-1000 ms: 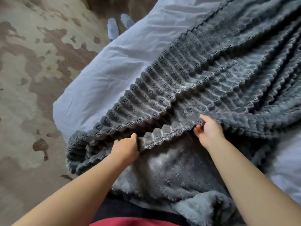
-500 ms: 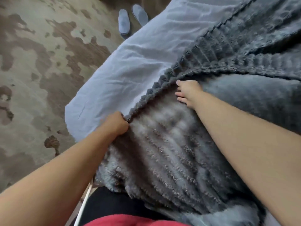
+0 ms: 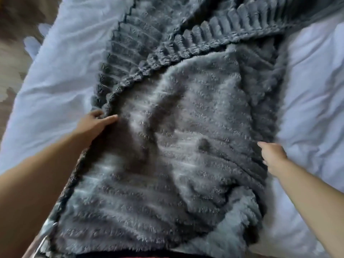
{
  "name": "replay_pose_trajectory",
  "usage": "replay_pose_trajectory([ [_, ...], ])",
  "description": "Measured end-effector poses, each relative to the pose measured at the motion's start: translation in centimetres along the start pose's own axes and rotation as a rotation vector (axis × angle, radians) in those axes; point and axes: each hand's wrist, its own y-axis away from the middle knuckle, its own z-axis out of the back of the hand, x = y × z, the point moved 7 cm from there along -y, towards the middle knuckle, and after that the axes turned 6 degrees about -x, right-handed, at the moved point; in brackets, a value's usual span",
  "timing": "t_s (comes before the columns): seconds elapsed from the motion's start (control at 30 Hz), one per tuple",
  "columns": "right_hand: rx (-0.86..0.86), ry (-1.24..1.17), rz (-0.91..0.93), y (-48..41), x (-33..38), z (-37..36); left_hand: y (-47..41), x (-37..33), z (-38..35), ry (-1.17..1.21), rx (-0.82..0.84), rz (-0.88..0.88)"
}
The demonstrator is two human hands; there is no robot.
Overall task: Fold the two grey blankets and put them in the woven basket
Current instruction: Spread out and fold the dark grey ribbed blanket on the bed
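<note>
Since the earlier frame the left hand (image 3: 93, 123) is shifting out to the 9 o'clock edge of the grey blanket (image 3: 186, 146). The right hand (image 3: 273, 157) is shifting to its 3 o'clock edge, and the fleecy underside is now lying face up.

The bed (image 3: 55, 81), white-sheeted, is carrying the blanket across its centre, with the ribbed face folding over from 12 o'clock. The left hand is pinching the edge, thumb on top and fingers curling under. The right hand is gripping the opposite edge.

Judgement: both edges are needing an even outward pull, with the central wrinkles smoothed flat before the next fold.

Count: one bed, one grey blanket showing, two hands. The second blanket and the woven basket are not appearing in view.
</note>
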Motion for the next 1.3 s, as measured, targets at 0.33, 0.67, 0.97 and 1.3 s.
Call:
replay_pose_trajectory([
  [0.33,0.402,-0.156,-0.296,2.2,-3.7,-3.2,3.7,-3.3,-1.1,-0.051,0.090,-0.112],
  [0.67,0.491,-0.277,-0.301,4.1,-6.5,-0.8,7.3,-4.5,6.6,-0.113,-0.350,-0.169],
  [0.97,0.665,-0.441,-0.371,9.5,-7.9,0.7,13.2,-6.4,7.9,0.241,-0.321,-0.115],
  [1.3,0.329,-1.113,0.147,10.4,-1.6,28.8,18.8,-15.9,16.0,0.695,-0.120,-0.220],
])
